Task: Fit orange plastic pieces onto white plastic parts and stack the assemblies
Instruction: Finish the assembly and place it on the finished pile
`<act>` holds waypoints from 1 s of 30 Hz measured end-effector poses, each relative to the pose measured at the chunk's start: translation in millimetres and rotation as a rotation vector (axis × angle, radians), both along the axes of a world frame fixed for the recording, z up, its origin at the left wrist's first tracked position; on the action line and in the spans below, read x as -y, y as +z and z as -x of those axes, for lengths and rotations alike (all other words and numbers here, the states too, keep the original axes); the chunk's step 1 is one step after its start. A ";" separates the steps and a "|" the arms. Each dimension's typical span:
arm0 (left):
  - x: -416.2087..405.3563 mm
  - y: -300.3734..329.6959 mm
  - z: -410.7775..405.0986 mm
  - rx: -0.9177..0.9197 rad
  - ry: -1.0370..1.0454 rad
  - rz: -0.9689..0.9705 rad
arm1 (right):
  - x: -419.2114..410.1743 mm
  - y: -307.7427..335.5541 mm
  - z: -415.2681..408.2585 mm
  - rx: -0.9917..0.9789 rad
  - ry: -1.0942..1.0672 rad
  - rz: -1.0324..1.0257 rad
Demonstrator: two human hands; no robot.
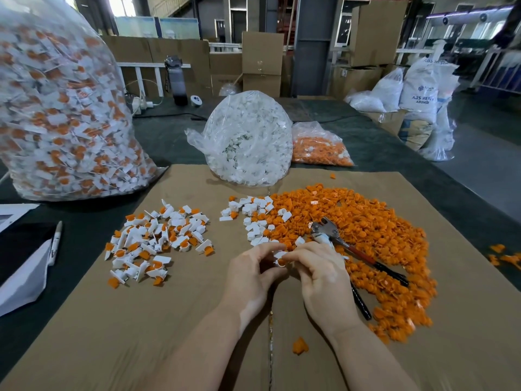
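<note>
1. Left hand point(251, 273) and right hand point(318, 273) pinch one white part point(280, 258) together above the cardboard point(197, 334).
2. Orange pieces point(366, 235) heap right, pliers point(338, 241) lying on them.
3. Finished assemblies point(158, 241) sit left.

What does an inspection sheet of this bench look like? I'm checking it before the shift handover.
Surface: cardboard sheet over dark table.
Job's things: loose orange pieces; loose white parts; finished assemblies heaped left; three bags of stock behind.
Clutter: pliers lying on the orange heap; marker.
Hands: left hand and right hand together pinch one white part.
Cables: white cord, far edge.
Surroundings: cartons, sacks.
</note>
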State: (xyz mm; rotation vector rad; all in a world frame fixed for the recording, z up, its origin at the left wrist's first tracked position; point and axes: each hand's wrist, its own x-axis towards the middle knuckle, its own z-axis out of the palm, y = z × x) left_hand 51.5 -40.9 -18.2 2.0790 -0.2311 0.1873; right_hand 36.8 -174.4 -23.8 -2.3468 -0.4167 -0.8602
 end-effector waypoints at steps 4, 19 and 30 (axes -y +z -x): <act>-0.7 -2.3 -2.2 -0.010 0.037 0.017 | 0.7 -3.4 -1.8 -0.017 -0.150 -0.002; -69.2 -5.8 -35.8 0.016 0.506 -0.217 | -2.7 -12.3 -6.7 -0.019 -0.358 0.121; -36.7 -4.1 -29.6 0.091 0.301 -0.308 | -11.4 -8.8 -16.5 -0.022 -0.428 0.320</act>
